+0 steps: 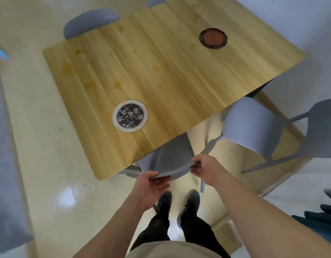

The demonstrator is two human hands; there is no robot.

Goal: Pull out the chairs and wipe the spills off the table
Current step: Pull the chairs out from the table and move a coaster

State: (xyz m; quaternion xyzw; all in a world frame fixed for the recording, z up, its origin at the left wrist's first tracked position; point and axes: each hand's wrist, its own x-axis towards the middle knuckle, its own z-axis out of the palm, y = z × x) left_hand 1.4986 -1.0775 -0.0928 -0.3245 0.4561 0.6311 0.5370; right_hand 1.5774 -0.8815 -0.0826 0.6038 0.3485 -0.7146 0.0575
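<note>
Gripping chair backrest (170, 164): left hand (151, 187), right hand (203, 169), seat tableward

Table (170, 71) hides the near chair's (170, 157) seat — far chair (90, 22) too.

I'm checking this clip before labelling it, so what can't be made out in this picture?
Head view only:
- Seat of the gripped chair: hidden under the wooden table.
- Fingertips of the left hand and right hand: curled behind the backrest.
- Far chair: mostly covered by the table.
- Blue object: blurred, cut by the left edge.
- Any wiping cloth: none visible.
</note>
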